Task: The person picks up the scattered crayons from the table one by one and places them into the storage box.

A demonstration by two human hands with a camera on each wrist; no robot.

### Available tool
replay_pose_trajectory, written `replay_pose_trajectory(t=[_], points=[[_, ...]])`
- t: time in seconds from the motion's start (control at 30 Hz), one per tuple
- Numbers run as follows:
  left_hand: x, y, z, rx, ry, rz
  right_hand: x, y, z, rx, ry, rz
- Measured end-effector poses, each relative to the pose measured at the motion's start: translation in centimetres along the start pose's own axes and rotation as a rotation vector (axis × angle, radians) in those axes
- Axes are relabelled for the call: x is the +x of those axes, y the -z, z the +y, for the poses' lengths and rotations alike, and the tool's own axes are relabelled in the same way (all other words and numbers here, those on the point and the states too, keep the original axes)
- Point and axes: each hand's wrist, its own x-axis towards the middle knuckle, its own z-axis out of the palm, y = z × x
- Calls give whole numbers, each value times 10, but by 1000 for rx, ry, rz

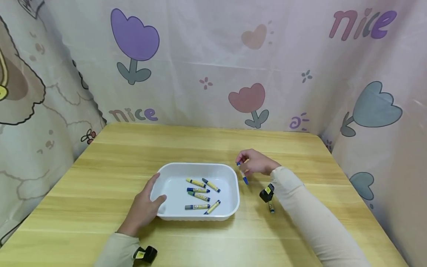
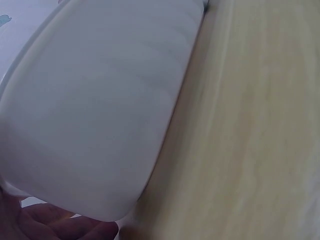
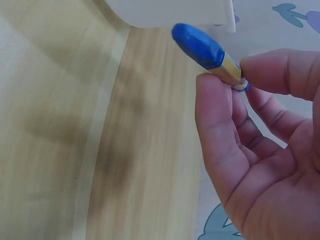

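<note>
A white plastic tray (image 1: 197,218) stands on the table, with several yellow-wrapped crayons (image 1: 197,206) lying loose in it. My left hand (image 1: 144,207) grips the tray's left end, thumb over the rim and fingers along the outer wall. In the left wrist view, those fingers (image 2: 75,227) curve round the tray's end. Beyond the tray's right side, my right hand (image 1: 255,162) pinches a blue crayon (image 3: 200,47) between thumb and fingertips. Its blue tip points down toward the wood in the head view, above the tabletop.
Another crayon (image 1: 271,207) lies on the table under my right wrist, partly hidden by the black wrist camera (image 1: 267,193). The wooden table (image 1: 186,142) ends at a patterned curtain (image 1: 186,92) at the back and sides.
</note>
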Motion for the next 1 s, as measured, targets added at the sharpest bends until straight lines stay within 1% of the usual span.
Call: replay_pose_trajectory(t=[0.23,0.4,0.57,0.73,0.87,1.0], points=[[-2,5,2,15,15,-6,5,-1,-5,19,13,-2],[0,3,1,9,6,2,7,0,-6,23,29,-5],[-1,0,0,6,28,-2,7,0,-10,30,41,-4],[-1,-1,-1,-5,28,2,5,0,-19,23,60,6],[-1,-1,1,-12,22,6,6,1,-26,9,73,-7],[-2,-2,4,-17,12,8,7,2,-30,7,69,-16]])
